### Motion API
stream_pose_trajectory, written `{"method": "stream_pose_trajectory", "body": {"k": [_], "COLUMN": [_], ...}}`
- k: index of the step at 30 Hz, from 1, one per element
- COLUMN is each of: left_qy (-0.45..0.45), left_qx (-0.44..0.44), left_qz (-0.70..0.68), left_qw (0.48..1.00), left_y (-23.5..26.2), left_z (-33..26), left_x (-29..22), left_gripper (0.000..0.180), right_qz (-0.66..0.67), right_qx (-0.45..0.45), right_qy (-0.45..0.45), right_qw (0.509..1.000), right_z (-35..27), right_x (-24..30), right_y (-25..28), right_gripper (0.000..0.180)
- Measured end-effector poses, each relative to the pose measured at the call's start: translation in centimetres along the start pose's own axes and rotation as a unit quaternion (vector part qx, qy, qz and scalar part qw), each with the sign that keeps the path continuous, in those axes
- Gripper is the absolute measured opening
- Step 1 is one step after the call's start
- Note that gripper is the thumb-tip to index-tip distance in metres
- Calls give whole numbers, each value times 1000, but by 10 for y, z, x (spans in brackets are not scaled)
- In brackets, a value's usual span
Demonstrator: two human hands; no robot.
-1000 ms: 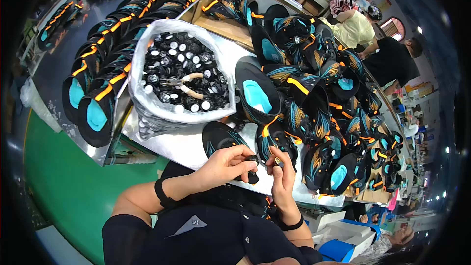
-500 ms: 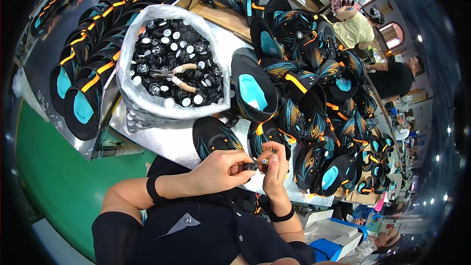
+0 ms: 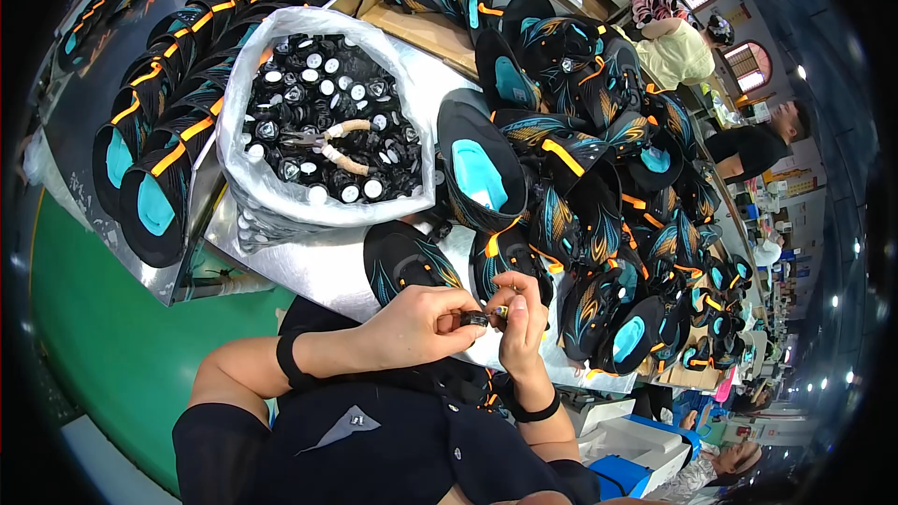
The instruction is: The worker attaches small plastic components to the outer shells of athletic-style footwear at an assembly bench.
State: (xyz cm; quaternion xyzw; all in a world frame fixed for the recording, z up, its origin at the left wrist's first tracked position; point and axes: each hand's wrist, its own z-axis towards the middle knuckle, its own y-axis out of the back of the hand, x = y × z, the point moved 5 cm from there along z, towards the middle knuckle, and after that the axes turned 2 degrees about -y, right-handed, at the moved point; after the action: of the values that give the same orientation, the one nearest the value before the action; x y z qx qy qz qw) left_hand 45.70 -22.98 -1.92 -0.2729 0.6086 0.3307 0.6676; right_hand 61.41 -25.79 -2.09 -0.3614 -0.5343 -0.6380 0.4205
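My left hand (image 3: 421,325) is closed, pinching a small black round dial-like part (image 3: 474,318) between thumb and fingers. Close against it, my right hand (image 3: 522,332) grips a small object with a yellowish and metallic end (image 3: 501,311); its kind is too small to make out. The two held things nearly meet, and I cannot tell whether they touch. Just beyond my hands lie two black shoe uppers, the left one (image 3: 404,266) with blue and orange lines, the other (image 3: 496,257) with an orange loop and partly hidden by my right fingers.
A clear plastic bag (image 3: 318,212) holds many black parts with white discs; pliers with tan-wrapped handles (image 3: 346,128) lie on them. Shoe uppers (image 3: 580,145) are heaped at right, and rows of others (image 3: 154,206) stand at left. A cardboard box (image 3: 421,33) is behind. Co-workers are at far right.
My hands stay almost in place, with the small parts shifting slightly between the fingers. The view has moved a little. A co-worker in black at far right has shifted position.
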Motion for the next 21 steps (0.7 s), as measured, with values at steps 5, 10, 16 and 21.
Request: {"method": "stream_pose_trajectory", "body": {"k": [5,10,16,21], "left_qy": [8,14,-29,-36], "left_qx": [-10,-16,-43,-38], "left_qz": [-6,2,26,53], "left_qw": [1000,1000,998,997], "left_y": [2,3,2,6], "left_z": [-2,-2,-4,-5], "left_x": [4,3,0,0], "left_gripper": [15,16,18,18], "right_qz": [3,-1,5,6], "right_qx": [-15,-10,-7,-4], "right_qy": [7,12,7,7], "right_qw": [1000,1000,1000,1000], "right_z": [1,-2,-4,-2], "right_x": [-3,1,0,0], "right_y": [1,0,0,-4], "right_gripper": [40,35,31,31]}}
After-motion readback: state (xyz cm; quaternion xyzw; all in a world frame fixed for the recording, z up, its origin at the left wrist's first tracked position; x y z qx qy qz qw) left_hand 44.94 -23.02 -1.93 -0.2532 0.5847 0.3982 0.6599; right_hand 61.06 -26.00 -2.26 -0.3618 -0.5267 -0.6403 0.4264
